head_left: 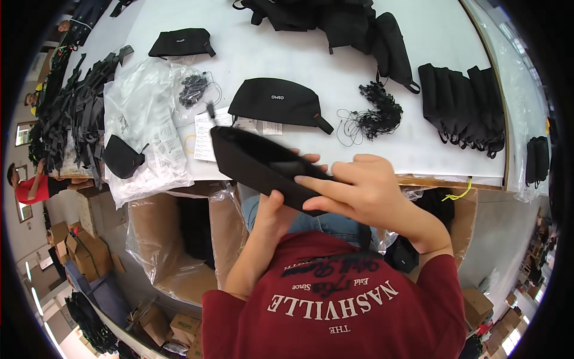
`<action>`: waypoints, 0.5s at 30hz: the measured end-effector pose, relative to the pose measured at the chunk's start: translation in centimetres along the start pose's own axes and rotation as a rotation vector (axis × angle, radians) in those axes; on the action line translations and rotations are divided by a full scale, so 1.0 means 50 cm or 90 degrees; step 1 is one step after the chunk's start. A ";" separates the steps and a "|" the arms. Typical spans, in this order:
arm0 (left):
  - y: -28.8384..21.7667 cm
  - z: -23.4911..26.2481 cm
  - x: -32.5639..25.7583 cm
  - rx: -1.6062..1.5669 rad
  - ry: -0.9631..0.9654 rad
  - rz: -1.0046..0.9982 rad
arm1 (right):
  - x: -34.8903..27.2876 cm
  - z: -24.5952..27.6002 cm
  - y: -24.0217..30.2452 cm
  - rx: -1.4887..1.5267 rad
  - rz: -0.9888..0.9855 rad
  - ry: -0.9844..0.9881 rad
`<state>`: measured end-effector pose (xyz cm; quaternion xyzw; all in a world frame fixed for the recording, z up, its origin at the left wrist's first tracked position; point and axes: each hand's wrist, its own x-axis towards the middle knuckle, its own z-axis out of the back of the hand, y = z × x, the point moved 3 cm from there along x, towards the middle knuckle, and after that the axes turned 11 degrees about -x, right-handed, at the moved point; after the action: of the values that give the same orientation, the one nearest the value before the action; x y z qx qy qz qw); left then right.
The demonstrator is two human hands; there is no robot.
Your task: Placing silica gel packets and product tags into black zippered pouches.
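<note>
A black zip pouch (257, 164) is held tilted in front of my chest, its mouth gaping toward the table. My left hand (276, 209) grips it from below, thumb on the near wall and fingertips showing past the far side. At the right end of the pouch is my right hand (371, 191). One finger reaches over the rim into the mouth and another lies along the outer wall, so the edge is between them. What lies deep inside the pouch is too dark to make out. Another black pouch (275, 102) lies flat on the table just beyond.
Black cords with tags (379, 110) lie bundled right of the flat pouch. Farther right stands a row of black pouches (460, 105). Clear plastic bags (146, 125) and black straps (89, 107) cover the left side. A plastic-lined carton (170, 239) sits below the table edge.
</note>
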<state>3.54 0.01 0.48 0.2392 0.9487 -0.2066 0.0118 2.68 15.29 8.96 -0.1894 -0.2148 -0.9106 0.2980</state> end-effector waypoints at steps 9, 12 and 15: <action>-0.001 0.026 0.016 -0.049 -0.026 -0.049 | -0.031 -0.014 0.004 0.016 -0.102 -0.067; 0.007 0.030 0.011 -0.096 -0.140 -0.024 | -0.042 -0.030 -0.007 0.114 -0.150 -0.059; 0.007 0.030 0.014 -0.108 -0.165 -0.042 | -0.047 -0.036 -0.015 0.275 -0.293 -0.019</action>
<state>2.99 0.00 -1.12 0.1773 0.9606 -0.1549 0.1478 3.56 16.02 6.13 -0.0815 -0.4451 -0.8844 0.1143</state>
